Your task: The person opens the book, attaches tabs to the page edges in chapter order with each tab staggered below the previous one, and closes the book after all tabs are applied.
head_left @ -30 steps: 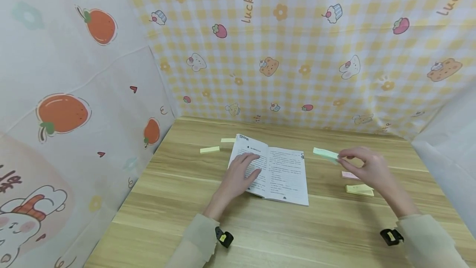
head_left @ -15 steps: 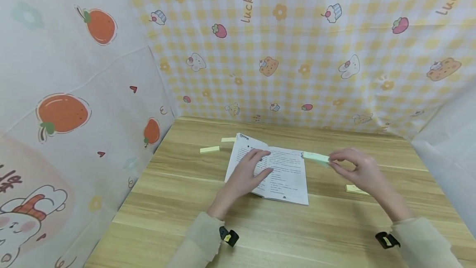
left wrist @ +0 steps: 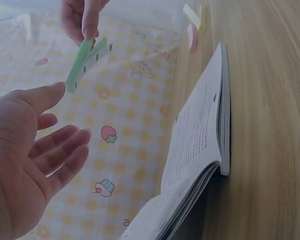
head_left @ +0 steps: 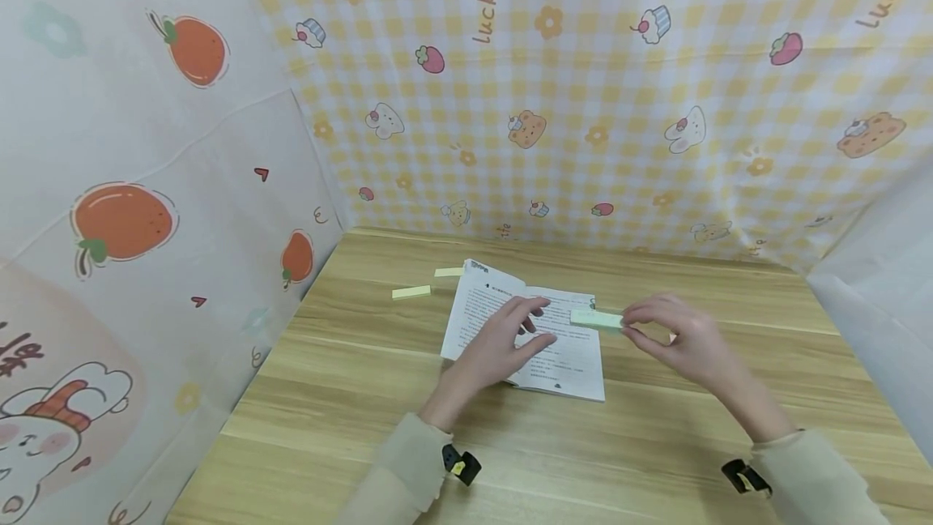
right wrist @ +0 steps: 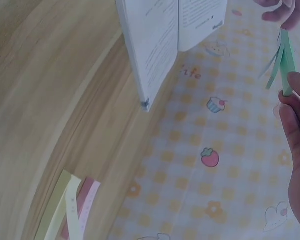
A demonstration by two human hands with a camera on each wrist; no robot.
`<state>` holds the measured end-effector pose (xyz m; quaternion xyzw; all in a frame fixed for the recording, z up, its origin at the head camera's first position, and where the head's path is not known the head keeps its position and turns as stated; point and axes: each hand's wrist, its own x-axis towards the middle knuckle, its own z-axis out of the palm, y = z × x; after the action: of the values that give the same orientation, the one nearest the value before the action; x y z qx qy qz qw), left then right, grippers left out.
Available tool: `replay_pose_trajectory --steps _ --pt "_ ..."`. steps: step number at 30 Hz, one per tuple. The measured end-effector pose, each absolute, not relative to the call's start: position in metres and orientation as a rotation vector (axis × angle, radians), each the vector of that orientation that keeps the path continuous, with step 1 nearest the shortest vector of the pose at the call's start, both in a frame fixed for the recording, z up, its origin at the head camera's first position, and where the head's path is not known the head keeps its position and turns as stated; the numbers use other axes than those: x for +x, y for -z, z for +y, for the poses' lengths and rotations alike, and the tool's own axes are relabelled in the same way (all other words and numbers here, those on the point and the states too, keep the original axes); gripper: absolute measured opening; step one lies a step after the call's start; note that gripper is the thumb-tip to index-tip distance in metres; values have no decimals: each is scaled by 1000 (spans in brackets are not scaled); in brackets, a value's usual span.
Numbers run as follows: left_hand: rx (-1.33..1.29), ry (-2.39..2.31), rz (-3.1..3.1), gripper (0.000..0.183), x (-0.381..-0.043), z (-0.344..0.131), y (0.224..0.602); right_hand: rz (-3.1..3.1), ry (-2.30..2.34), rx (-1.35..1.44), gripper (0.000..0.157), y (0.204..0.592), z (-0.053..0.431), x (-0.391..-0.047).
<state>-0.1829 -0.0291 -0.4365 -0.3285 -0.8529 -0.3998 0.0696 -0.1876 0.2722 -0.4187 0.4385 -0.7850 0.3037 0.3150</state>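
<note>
My right hand [head_left: 674, 335] pinches one end of a green sticky-note pad [head_left: 596, 320] between thumb and fingertips, above the right page of an open book [head_left: 561, 367]. In the right wrist view the strips of the green pad [right wrist: 286, 62] fan apart. My left hand [head_left: 506, 339] hovers over the book with thumb and fingers spread, holding nothing. From the left wrist view, the left thumb [left wrist: 52, 95] is very near the pad's free end; whether it touches I cannot tell. The book lies on the wooden table with printed pages up.
Two yellow paper strips, one apart [head_left: 411, 292] and one against the book's edge [head_left: 448, 272], lie left of the book. To its right lie a yellow sticky-note pad [right wrist: 55, 205] and a pink one [right wrist: 85, 205], mostly hidden in the head view. A patterned cloth [head_left: 554, 104] hangs behind the table.
My right hand has carried the green pad leftward, from beside the book to over its right page. My left hand has lifted off the left page and moved right, toward the pad.
</note>
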Motion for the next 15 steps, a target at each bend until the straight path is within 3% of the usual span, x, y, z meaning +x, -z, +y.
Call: replay_pose_trajectory --steps 15 --pt "-1018 1250 -2545 48 -180 -17 434 -2125 -835 1188 33 415 253 -177"
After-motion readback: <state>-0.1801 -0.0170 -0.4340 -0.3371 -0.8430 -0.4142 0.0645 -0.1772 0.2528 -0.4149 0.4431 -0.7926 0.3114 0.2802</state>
